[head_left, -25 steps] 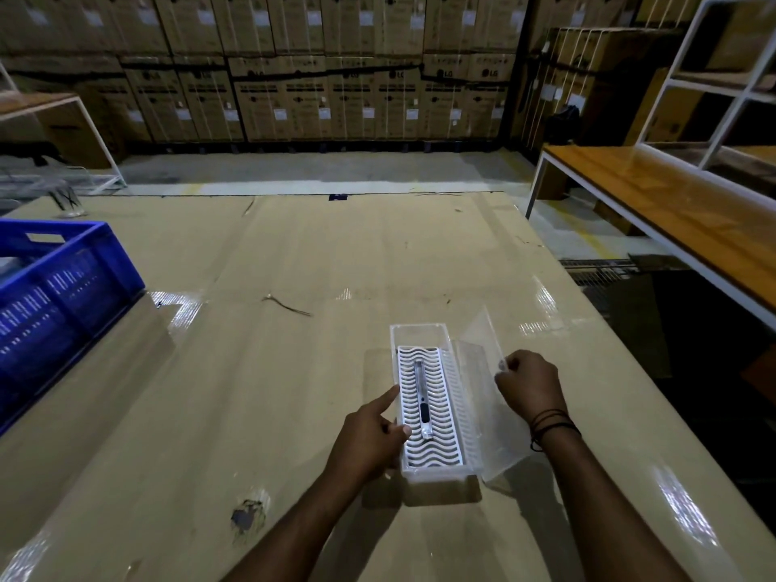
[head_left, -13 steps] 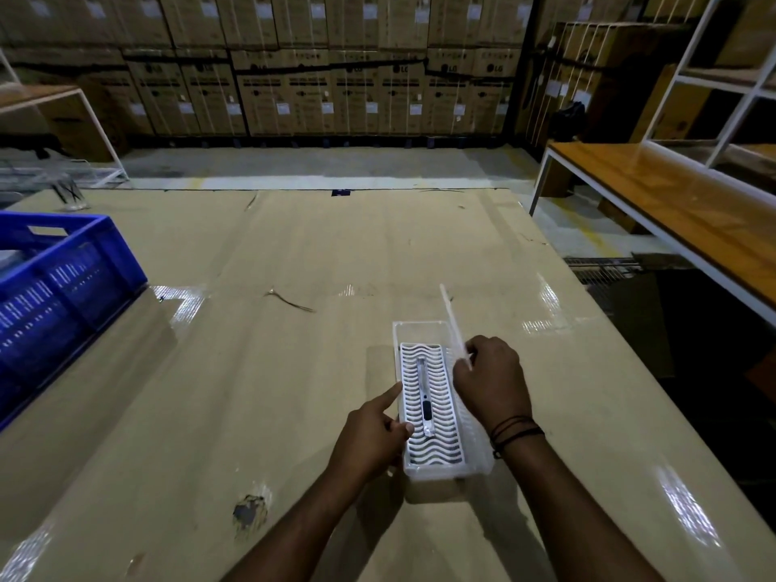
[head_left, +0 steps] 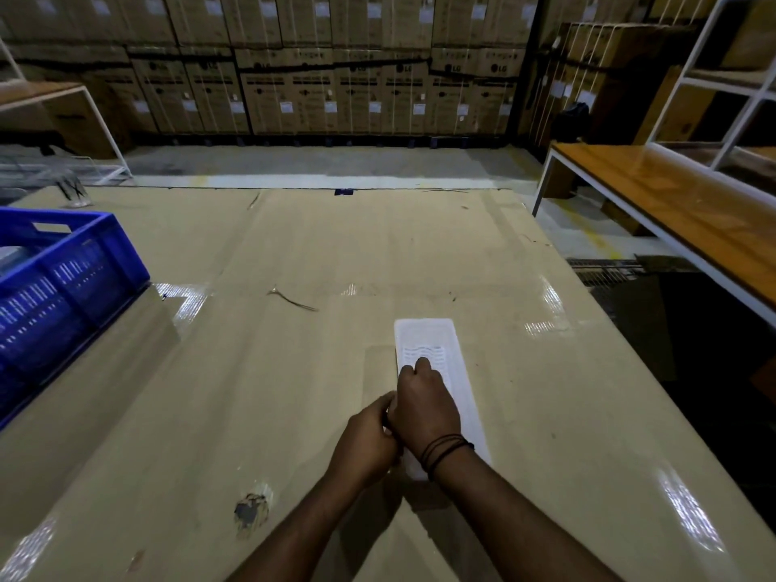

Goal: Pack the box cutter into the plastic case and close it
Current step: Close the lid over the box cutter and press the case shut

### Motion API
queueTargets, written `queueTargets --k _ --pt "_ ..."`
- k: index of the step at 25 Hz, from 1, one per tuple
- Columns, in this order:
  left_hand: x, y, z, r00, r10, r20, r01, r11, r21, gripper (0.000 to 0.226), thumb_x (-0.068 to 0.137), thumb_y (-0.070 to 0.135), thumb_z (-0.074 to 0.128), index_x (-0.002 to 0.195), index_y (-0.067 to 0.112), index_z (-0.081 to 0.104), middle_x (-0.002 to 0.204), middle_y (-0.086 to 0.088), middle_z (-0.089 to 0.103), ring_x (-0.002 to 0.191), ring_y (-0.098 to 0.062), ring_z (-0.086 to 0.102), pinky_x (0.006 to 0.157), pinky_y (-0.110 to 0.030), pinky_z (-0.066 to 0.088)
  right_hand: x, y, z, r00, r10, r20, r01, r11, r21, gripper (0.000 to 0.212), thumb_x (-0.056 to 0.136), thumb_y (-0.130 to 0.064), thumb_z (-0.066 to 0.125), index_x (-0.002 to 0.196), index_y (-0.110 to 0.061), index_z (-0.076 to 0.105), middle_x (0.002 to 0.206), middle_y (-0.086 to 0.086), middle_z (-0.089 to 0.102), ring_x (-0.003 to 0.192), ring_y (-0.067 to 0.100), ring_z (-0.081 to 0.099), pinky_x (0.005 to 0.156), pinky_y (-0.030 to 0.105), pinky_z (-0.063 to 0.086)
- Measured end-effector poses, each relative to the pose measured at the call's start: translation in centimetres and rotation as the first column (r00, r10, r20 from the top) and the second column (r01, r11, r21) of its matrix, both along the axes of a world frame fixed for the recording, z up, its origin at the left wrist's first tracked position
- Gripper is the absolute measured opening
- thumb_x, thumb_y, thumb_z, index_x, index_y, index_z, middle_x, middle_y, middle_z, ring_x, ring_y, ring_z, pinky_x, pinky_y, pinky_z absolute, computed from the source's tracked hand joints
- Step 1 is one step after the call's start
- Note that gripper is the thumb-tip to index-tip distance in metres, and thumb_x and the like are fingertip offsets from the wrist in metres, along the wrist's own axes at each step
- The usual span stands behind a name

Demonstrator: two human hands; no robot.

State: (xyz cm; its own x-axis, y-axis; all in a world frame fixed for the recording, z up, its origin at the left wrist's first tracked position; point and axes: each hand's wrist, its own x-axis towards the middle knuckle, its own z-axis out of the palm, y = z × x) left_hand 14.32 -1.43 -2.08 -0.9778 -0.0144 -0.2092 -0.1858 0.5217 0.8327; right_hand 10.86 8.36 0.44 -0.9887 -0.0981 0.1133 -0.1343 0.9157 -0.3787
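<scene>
Both hands were on the case (head_left: 436,342): my right hand (head_left: 424,407) pressed flat on its lid, my left hand (head_left: 369,443) gripped its near-left edge. I couldn't see the cutter under them.

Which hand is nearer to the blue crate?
The left hand. It is at the plastic case's near left edge, on the side toward the blue crate. The right hand lies on top of the case, farther from the crate.

Light: dim overall, dark corners
Glare: white streaks on the glossy counter (head_left: 546,296)
Edges: wide-angle bending at the frame's sides
</scene>
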Motion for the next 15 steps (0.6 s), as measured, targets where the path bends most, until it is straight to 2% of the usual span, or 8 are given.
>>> queueTargets --k 3,5,6,8,10,12,15 --pt "0.0 -0.1 -0.8 0.999 0.021 0.044 -0.023 0.999 0.041 0.077 0.072 0.024 0.046 0.148 0.034 0.052 0.116 -0.004 0.075 0.090 -0.026 0.077 0.082 -0.048 0.064 -0.5 0.7 -0.7 1.000 0.018 0.021 -0.018 1.000 -0.010 0.023 0.085 -0.020 0.058 0.100 -0.003 0.061 0.112 0.015 0.054 0.101 0.033 0.058 0.079 0.036 0.048" --pt "0.1 0.0 -1.4 0.998 0.008 0.055 -0.014 0.994 0.105 0.065 0.082 0.026 0.051 0.146 0.039 0.052 0.110 -0.001 0.074 0.087 -0.025 0.077 0.083 -0.051 0.064 -1.0 1.7 -0.8 0.998 0.054 0.035 -0.051 0.995 -0.081 0.028 0.088 -0.026 0.058 0.103 -0.004 0.065 0.109 0.013 0.056 0.099 0.030 0.060 0.081 0.033 0.049" --pt "0.2 0.1 -1.4 0.998 0.010 0.054 -0.017 0.991 0.133 0.055 0.090 0.024 0.052 0.142 0.041 0.055 0.105 0.000 0.074 0.084 -0.025 0.077 0.081 -0.051 0.065 -1.2 2.4 -0.8 0.997 0.072 0.038 -0.066 0.989 -0.134 0.030 0.089 -0.027 0.059 0.107 -0.005 0.068 0.108 0.011 0.059 0.099 0.027 0.062 0.083 0.029 0.048" --pt "0.4 0.2 -1.0 0.997 0.036 0.068 -0.051 0.972 0.229 0.043 0.102 0.016 0.050 0.135 0.040 0.059 0.095 -0.001 0.072 0.071 -0.024 0.074 0.067 -0.043 0.065 -1.3 3.8 -0.5 0.998 0.061 0.002 -0.059 0.973 -0.223 0.031 0.088 -0.025 0.062 0.113 -0.009 0.072 0.106 0.010 0.065 0.097 0.023 0.065 0.085 0.023 0.044" --pt "0.6 0.1 -0.6 0.993 0.060 0.105 -0.090 0.946 0.311 0.038 0.105 0.012 0.049 0.133 0.034 0.061 0.093 -0.004 0.069 0.065 -0.021 0.069 0.055 -0.033 0.059 -1.0 5.7 -0.7 0.997 -0.031 -0.065 0.011 0.959 -0.282 0.030 0.086 -0.021 0.065 0.112 -0.010 0.073 0.103 0.009 0.067 0.092 0.023 0.067 0.086 0.025 0.048" --pt "0.6 -0.2 -0.6 0.990 0.072 0.118 -0.108 0.934 0.340 0.033 0.104 0.017 0.056 0.135 0.026 0.062 0.098 -0.006 0.069 0.071 -0.021 0.074 0.056 -0.029 0.058 -0.4 7.7 -1.4 0.985 -0.156 -0.070 0.127 0.940 -0.316 0.032 0.084 -0.018 0.067 0.114 -0.010 0.072 0.104 0.010 0.065 0.091 0.025 0.067 0.087 0.029 0.051" --pt "1.0 -0.5 -0.9 0.987 0.048 0.152 -0.099 0.932 0.349 0.034 0.098 0.024 0.069 0.132 0.020 0.065 0.094 -0.005 0.070 0.079 -0.024 0.076 0.056 -0.029 0.057 1.1 9.9 -2.3 0.953 -0.285 0.098 0.301 0.887 -0.350 0.040 0.085 -0.024 0.070 0.123 -0.009 0.065 0.113 0.012 0.060 0.100 0.025 0.063 0.089 0.029 0.048"
